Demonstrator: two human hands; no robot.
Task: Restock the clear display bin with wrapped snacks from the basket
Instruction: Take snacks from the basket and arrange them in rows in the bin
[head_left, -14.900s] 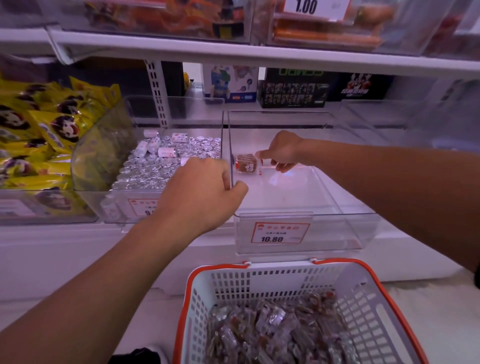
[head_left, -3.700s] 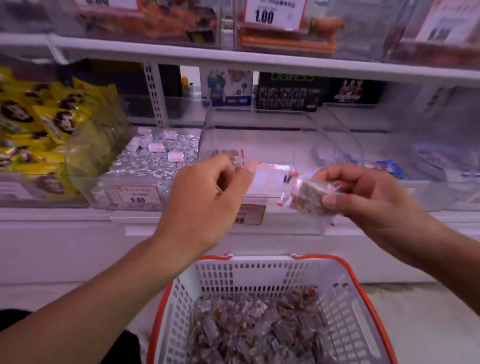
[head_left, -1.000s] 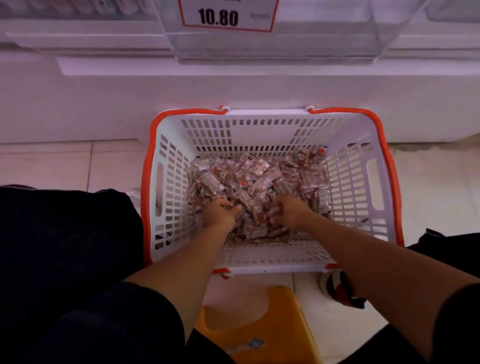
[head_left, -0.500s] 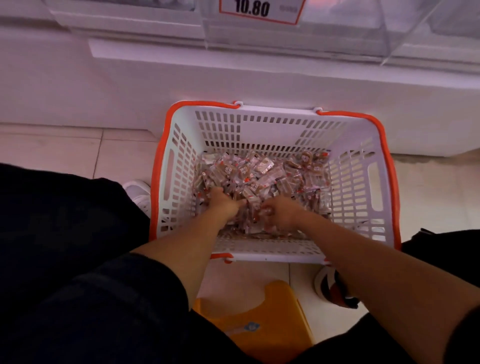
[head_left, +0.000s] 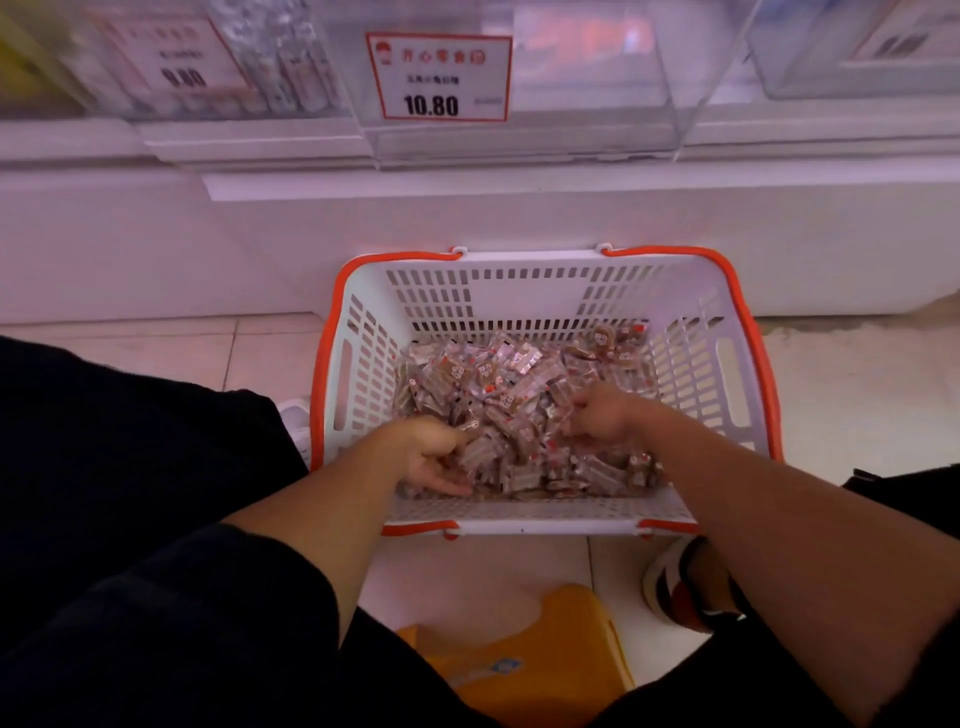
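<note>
Change: since half a second before, the left hand had slid toward the near-left part of the pile and the right hand had lifted a little toward the pile's right middle; the view had tipped up, so more of the bin front showed.
Left leg: dark trousers (head_left: 130, 493) filled the lower left.
Left hand (head_left: 431, 457): down in the basket at the near-left edge of the snacks, its grip curled round a few wrapped pieces, fingers partly buried in them.
Stool (head_left: 519, 660): yellow, low, between the legs, just short of the basket.
Basket (head_left: 519, 296): white lattice walls with an orange rim, standing on the tiled floor against the shelf base.
Snacks (head_left: 498, 384): small clear-wrapped brown pieces, heaped across the basket's bottom, between and under both hands.
Bin (head_left: 597, 104): clear, on the shelf directly above the basket; its contents could not be told.
Tag (head_left: 439, 78): on the bin's front, reading 10.80.
Right hand (head_left: 602, 415): on the pile's right middle, grip closed on some snacks, knuckles up.
Shoe (head_left: 675, 582): on the floor beside the basket's near-right corner.
</note>
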